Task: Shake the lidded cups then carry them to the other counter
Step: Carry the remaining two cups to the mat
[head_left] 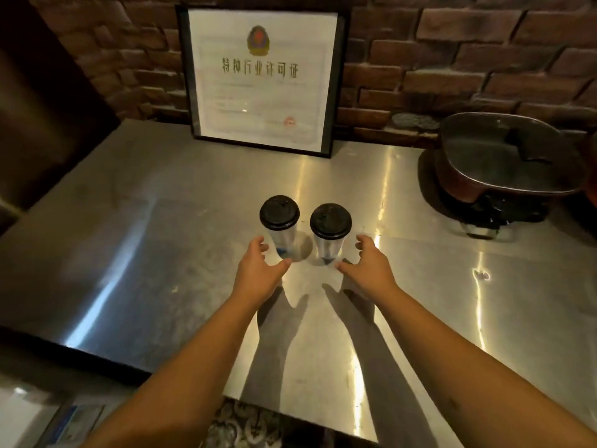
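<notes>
Both my forearms reach out over the steel counter (168, 221), shadows under them. My left hand (258, 270) is spread, thumb & fingers curved apart around the base of the left cup (280, 231); thumb tip looks right at its foot, fingers just beside its left wall, can't tell if touching. My right hand (371, 263) is spread too, cupped near the right cup (329, 236), fingers beside its right wall w/ a small gap, thumb tip at the base. Neither hand is closed on anything. Both cups stand upright, clear w/ black lids, side by side mid-counter, close but apart. Further back on the right sits a dark pan (504, 166). At the rear a framed certificate (263, 79) leans on the brick wall (468, 53).
</notes>
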